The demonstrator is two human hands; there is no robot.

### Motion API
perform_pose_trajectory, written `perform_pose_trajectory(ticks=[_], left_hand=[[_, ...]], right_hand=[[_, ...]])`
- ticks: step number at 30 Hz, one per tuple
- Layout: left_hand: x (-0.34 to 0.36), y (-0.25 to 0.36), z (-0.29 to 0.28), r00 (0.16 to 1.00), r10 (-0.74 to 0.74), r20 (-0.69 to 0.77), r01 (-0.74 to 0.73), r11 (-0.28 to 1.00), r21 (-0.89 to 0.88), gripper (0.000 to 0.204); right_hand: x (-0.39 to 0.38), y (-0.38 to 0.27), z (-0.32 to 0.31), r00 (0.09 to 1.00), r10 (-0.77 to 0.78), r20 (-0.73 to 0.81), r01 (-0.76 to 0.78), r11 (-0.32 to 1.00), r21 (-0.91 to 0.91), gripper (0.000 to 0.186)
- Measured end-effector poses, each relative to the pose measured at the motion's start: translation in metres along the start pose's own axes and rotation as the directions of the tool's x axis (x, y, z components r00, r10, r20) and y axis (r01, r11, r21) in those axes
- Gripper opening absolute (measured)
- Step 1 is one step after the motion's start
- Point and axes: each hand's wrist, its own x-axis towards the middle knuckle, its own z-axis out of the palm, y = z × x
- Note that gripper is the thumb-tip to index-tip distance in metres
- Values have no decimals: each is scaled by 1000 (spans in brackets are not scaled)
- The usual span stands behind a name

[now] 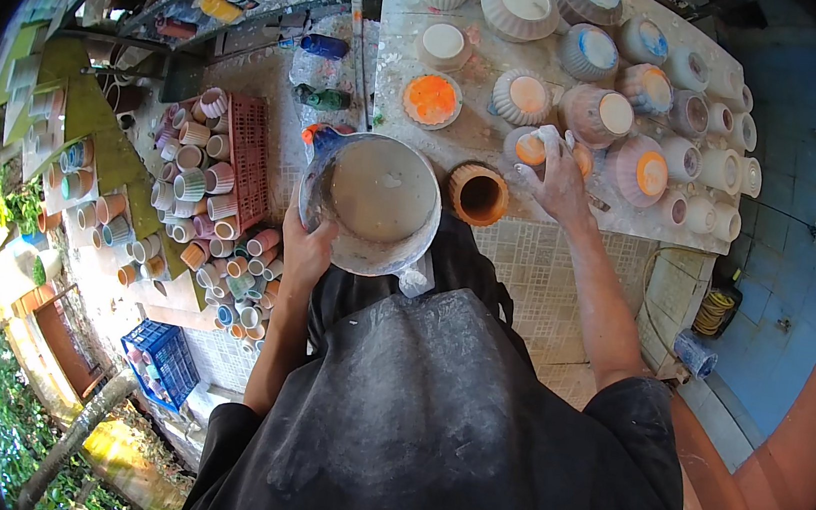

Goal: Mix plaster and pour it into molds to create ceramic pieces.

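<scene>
My left hand [308,247] grips the side of a plaster-smeared jug [427,242], tilted slightly toward me and part-filled with a cloudy greyish liquid. Just right of the jug, an orange-brown ribbed pot [488,220] shows its dark open mouth at the table's near edge. My right hand [560,177], its fingertips coated white, reaches over the table and closes around a small upturned pot [529,148] with an orange base. Part of that pot is hidden by the fingers. Beside the hand stand a pinkish pot [597,115] and one with an orange base [639,173].
Several upturned ribbed pots cover the pale worktable [405,13]. At left, many small pots lie piled next to a pink crate [248,161]; a blue crate [161,365] stands lower down. Bottles [324,46] rest on a splattered surface. A coiled cable [713,312] hangs at right.
</scene>
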Motion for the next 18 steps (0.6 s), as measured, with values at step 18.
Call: perform_pose_trajectory(ticks=[18], left_hand=[[2, -2, -1, 1000, -7, 3, 7, 1000, 16, 51]], right_hand=[[-6, -2, 2, 971, -151, -187, 156, 988, 15, 42]])
